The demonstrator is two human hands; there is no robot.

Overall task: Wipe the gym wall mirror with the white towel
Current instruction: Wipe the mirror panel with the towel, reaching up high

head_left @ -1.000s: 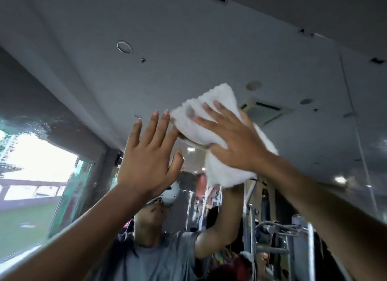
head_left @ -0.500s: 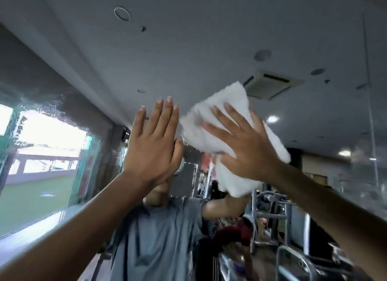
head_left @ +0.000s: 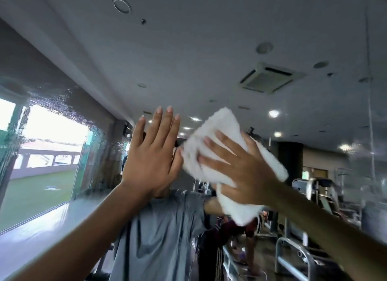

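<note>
Overhead, the left hand (head_left: 150,161) rests flat on the mirror (head_left: 209,50); the right hand (head_left: 240,172), splayed flat, presses the white towel (head_left: 217,125).

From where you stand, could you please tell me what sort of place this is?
Most likely a gym: exercise machines show in the wall mirror, an air conditioner sits in the ceiling, and the right hand presses a white towel on the glass.

The towel (head_left: 217,132) under the right hand (head_left: 240,176) is plain white, with no print. Below the left hand (head_left: 150,161), the reflected T-shirt (head_left: 163,234) is flat grey. Left of that hand the mirror (head_left: 62,107) is speckled with pale droplets, with a green lawn (head_left: 35,188) beneath them — above both hands, a grey-white ceiling (head_left: 188,50).
</note>
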